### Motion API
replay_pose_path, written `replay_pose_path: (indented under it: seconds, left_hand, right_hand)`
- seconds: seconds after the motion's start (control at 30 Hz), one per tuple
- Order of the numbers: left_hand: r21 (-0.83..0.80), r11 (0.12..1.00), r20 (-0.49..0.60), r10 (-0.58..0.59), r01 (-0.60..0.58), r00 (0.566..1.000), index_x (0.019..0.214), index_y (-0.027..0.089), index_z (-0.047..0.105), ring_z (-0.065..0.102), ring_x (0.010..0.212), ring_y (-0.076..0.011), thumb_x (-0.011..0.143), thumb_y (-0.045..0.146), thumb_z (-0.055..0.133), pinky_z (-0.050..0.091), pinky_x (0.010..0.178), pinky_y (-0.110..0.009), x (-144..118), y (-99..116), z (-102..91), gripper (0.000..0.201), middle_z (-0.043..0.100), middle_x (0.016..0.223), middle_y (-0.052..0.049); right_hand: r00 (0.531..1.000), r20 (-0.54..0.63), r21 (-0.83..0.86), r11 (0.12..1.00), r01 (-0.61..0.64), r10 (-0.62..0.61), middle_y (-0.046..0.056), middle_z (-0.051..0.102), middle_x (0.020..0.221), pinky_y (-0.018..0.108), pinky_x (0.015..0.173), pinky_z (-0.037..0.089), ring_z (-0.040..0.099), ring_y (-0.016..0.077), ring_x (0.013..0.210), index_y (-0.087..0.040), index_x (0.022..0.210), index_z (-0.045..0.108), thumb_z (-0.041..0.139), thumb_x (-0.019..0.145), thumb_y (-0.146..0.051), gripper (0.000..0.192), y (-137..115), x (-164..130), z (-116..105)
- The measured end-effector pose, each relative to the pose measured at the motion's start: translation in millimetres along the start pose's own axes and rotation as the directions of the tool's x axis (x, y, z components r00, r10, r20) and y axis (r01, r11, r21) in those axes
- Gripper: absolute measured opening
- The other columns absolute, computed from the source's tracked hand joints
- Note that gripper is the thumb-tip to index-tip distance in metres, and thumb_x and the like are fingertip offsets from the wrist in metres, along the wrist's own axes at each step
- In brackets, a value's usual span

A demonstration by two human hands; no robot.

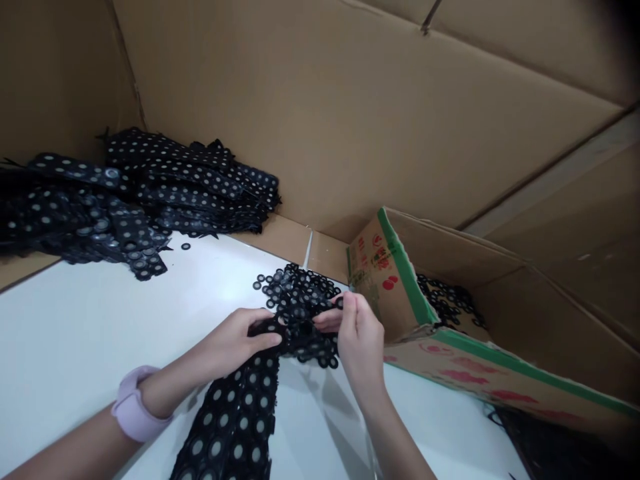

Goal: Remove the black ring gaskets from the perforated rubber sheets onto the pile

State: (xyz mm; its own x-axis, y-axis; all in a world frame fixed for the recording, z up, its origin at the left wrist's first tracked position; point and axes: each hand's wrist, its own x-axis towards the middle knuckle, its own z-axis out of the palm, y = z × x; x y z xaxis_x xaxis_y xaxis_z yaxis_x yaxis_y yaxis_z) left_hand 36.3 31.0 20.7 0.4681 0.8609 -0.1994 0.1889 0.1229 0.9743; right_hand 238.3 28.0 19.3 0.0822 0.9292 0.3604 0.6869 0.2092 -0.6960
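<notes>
A long black rubber sheet (233, 420) dotted with pale round spots runs from the lower edge of the view up to my hands. Its upper end is gripped between the thumb and fingers of my left hand (245, 340), which has a lilac band on the wrist. My right hand (363, 340) pinches a small black rubber ring (339, 303) between thumb and fingertips, just right of the sheet's end. Under and behind both hands lies a heap of loose black rings (300, 287); the fingers partly hide it.
More dotted black sheets (185, 177) are piled at the back left. One stray ring (186, 247) lies on the white tabletop (100, 320). To the right stands an open cardboard box (383, 267) with green edges, holding black rings (450, 300). Tall cardboard walls (300, 120) enclose the back.
</notes>
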Motion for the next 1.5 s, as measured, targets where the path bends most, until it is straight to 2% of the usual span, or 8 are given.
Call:
replay_pose_path:
  seconds: [0.27, 0.5, 0.8, 0.93, 1.07, 1.17, 1.33, 1.5]
  left_hand:
    - [-0.079, 0.991, -0.110, -0.119, 0.110, 0.987, 0.094, 0.018, 0.061, 0.063, 0.102, -0.0326, 0.080, 0.038, 0.064, 0.046, 0.088, -0.040, -1, 1, 2.6, 0.025, 0.072, 0.097, -0.007]
    - [-0.132, 0.986, 0.030, -0.095, 0.098, 0.995, 0.080, 0.017, 0.060, 0.061, 0.078, -0.0231, 0.079, 0.039, 0.064, 0.045, 0.072, -0.031, -6, 7, 6.7, 0.023, 0.065, 0.077, -0.001]
    - [0.075, 0.997, 0.143, 0.014, -0.025, 0.990, 0.071, 0.019, 0.055, 0.045, 0.073, -0.0186, 0.088, 0.031, 0.052, 0.036, 0.069, -0.029, -11, 10, 3.7, 0.020, 0.047, 0.071, 0.004]
    - [0.101, 0.994, 0.179, 0.011, -0.030, 0.984, 0.078, 0.019, 0.061, 0.047, 0.072, -0.0185, 0.089, 0.030, 0.052, 0.036, 0.068, -0.028, -14, 12, 5.4, 0.017, 0.050, 0.070, 0.005]
    - [0.086, 0.996, 0.167, -0.006, -0.009, 0.986, 0.078, 0.019, 0.061, 0.051, 0.076, -0.0207, 0.087, 0.033, 0.056, 0.039, 0.072, -0.029, -12, 11, 4.8, 0.017, 0.054, 0.073, 0.003]
    - [0.051, 0.998, 0.122, -0.035, 0.029, 0.992, 0.077, 0.019, 0.061, 0.055, 0.079, -0.0230, 0.086, 0.037, 0.057, 0.041, 0.074, -0.031, -8, 8, 4.1, 0.020, 0.059, 0.075, 0.001]
    - [-0.097, 0.989, 0.115, -0.099, 0.110, 0.988, 0.082, 0.019, 0.066, 0.064, 0.081, -0.0249, 0.087, 0.045, 0.060, 0.047, 0.075, -0.032, -4, 1, 2.6, 0.027, 0.071, 0.080, -0.002]
    - [-0.210, 0.963, 0.165, -0.134, 0.168, 0.977, 0.089, 0.016, 0.070, 0.067, 0.082, -0.0236, 0.076, 0.036, 0.074, 0.048, 0.077, -0.031, -3, -1, -0.8, 0.025, 0.075, 0.085, -0.004]
  right_hand:
    - [0.969, -0.109, -0.269, 0.945, 0.188, -0.224, 0.016, 0.070, 0.120, 0.048, 0.090, 0.056, 0.068, 0.0309, 0.106, -0.019, 0.115, 0.071, 0.045, 0.100, -0.028, 0.031, 6, -3, 1]
    - [0.749, 0.058, -0.115, 0.741, 0.662, -0.660, 0.013, 0.075, 0.101, 0.037, 0.088, 0.058, 0.067, 0.0255, 0.096, -0.010, 0.105, 0.072, 0.060, 0.095, -0.012, 0.016, -29, -20, 4]
    - [0.841, 0.164, 0.052, 0.856, 0.514, -0.515, 0.010, 0.074, 0.073, 0.030, 0.059, 0.054, 0.069, 0.0211, 0.064, -0.011, 0.096, 0.072, 0.042, 0.104, -0.029, 0.036, -21, -20, 9]
    - [0.938, 0.138, 0.067, 0.948, 0.312, -0.319, 0.002, 0.066, 0.053, 0.022, 0.044, 0.048, 0.063, 0.0146, 0.045, -0.019, 0.069, 0.057, 0.038, 0.105, -0.028, 0.042, -26, -20, 8]
    - [0.994, 0.059, 0.103, 0.991, 0.085, -0.092, -0.001, 0.067, 0.050, 0.017, 0.040, 0.050, 0.065, 0.0128, 0.038, -0.020, 0.082, 0.051, 0.021, 0.108, -0.028, 0.041, -15, -10, 7]
    - [0.999, 0.031, 0.087, 0.996, 0.021, -0.024, 0.003, 0.073, 0.061, 0.023, 0.047, 0.057, 0.070, 0.0152, 0.043, -0.015, 0.102, 0.059, 0.025, 0.107, -0.029, 0.037, 0, -2, 4]
    - [0.986, 0.066, -0.026, 0.988, 0.155, -0.153, 0.018, 0.068, 0.128, 0.048, 0.093, 0.056, 0.071, 0.0303, 0.105, -0.018, 0.117, 0.072, 0.045, 0.096, -0.027, 0.036, 5, -2, -2]
    - [0.924, 0.261, 0.206, 0.951, 0.230, -0.280, 0.010, 0.077, 0.104, 0.038, 0.092, 0.056, 0.070, 0.0259, 0.099, -0.019, 0.106, 0.078, 0.066, 0.089, -0.026, 0.022, -13, -10, -3]
